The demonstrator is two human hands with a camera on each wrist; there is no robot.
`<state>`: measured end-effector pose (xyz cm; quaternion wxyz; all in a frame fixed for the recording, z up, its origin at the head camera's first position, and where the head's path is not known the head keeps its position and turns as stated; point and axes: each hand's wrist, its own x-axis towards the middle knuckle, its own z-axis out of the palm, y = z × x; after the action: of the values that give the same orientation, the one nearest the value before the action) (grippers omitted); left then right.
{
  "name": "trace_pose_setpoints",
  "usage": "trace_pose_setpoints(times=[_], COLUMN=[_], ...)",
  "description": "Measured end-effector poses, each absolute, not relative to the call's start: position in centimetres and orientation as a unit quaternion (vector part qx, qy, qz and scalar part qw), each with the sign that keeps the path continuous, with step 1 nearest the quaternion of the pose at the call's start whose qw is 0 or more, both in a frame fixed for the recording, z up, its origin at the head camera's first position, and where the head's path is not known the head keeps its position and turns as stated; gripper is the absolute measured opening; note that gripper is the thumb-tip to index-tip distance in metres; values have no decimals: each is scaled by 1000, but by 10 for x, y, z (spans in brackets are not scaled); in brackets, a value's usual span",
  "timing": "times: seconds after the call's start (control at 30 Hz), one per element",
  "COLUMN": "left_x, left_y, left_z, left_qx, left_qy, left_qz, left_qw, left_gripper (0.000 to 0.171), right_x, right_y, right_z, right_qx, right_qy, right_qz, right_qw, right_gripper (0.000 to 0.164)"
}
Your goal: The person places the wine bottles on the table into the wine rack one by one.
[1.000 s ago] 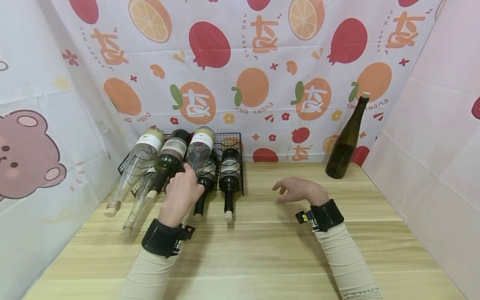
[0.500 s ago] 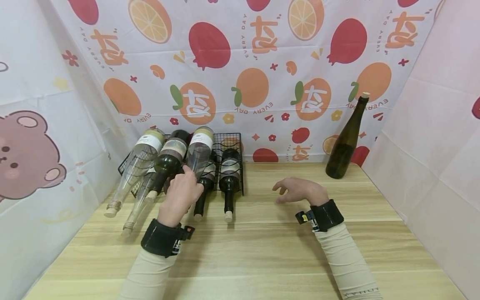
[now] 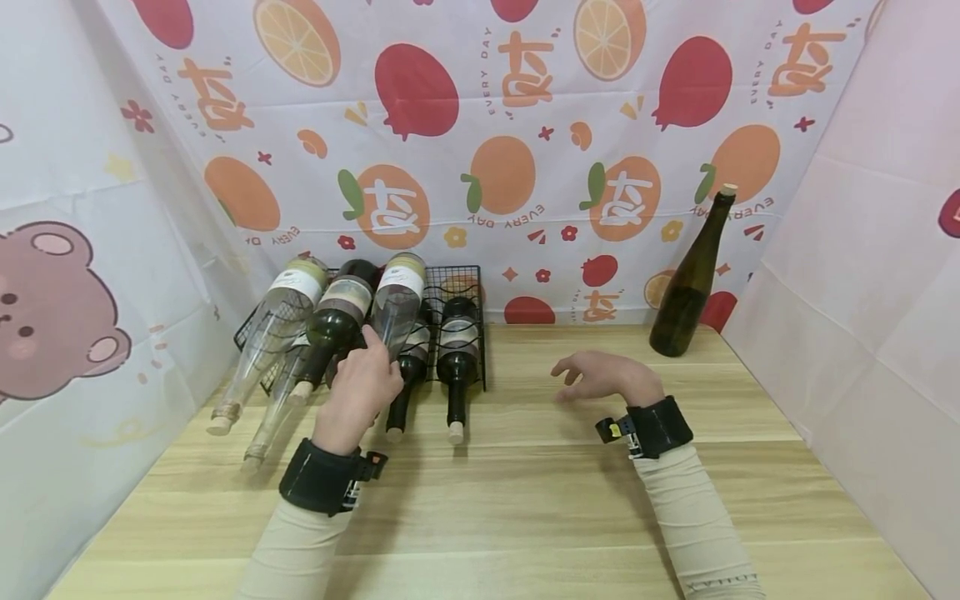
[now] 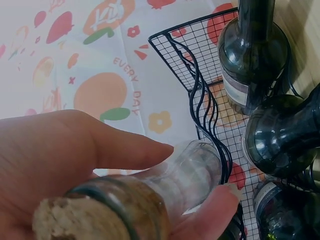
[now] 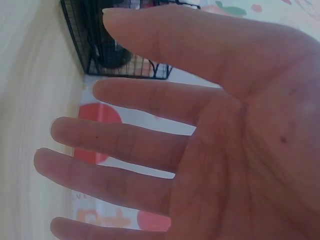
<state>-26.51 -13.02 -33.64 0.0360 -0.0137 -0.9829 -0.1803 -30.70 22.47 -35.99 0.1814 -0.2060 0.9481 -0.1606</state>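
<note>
My left hand [image 3: 362, 392] grips the neck of a clear glass wine bottle [image 3: 399, 302], thumb on one side and fingers on the other. Its corked mouth [image 4: 80, 220] points toward the wrist in the left wrist view, while the labelled base lies up on the black wire rack [image 3: 482, 333]. Directly left of it on the rack lies a dark bottle [image 3: 333, 325] with a cream label. My right hand [image 3: 603, 377] hovers over the table, its fingers [image 5: 135, 142] spread and relaxed with nothing in them.
Another clear bottle [image 3: 273, 342] lies on the rack's left, with a second clear neck [image 3: 273, 417] below. Two dark bottles, one at the rack's right end [image 3: 458, 358], lie lower. A green corked bottle [image 3: 686, 283] stands upright at the back right, near the printed curtain [image 3: 555, 50].
My right hand has shifted slightly to the right. The left hand keeps its grip on the clear wine bottle, and the bottles stay where they were.
</note>
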Motion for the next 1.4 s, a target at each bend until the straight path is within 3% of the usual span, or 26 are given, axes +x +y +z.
trace_pose_setpoints(times=[0.37,0.6,0.8,1.0,1.17,1.4], left_x=[-258,-242,-231,-231,-234,-237], left_y=[-129,-122,-107,-90,-85,-83], left_z=[-330,-320,-315,-323,-331,-333], left_qx=[-2,-37,-161,-314,-356,-360], left_qy=[-985,-974,-942,-916,-908,-909], left_qz=[-166,-181,-219,-164,-153,-159], left_qw=[40,134,196,190,159,135], left_gripper=[78,66,52,41,37,36], right_x=[-317,-323,-338,-361,-378,-399], right_y=[288,330,358,369,372,373], right_z=[-361,-369,-389,-411,-427,-439], right_qx=[-125,16,124,197,223,291], right_qy=[965,971,950,919,890,844], right_qz=[-195,-226,-286,-336,-382,-423], right_qw=[124,81,21,-62,-112,-155], right_gripper=[59,77,69,62,65,91])
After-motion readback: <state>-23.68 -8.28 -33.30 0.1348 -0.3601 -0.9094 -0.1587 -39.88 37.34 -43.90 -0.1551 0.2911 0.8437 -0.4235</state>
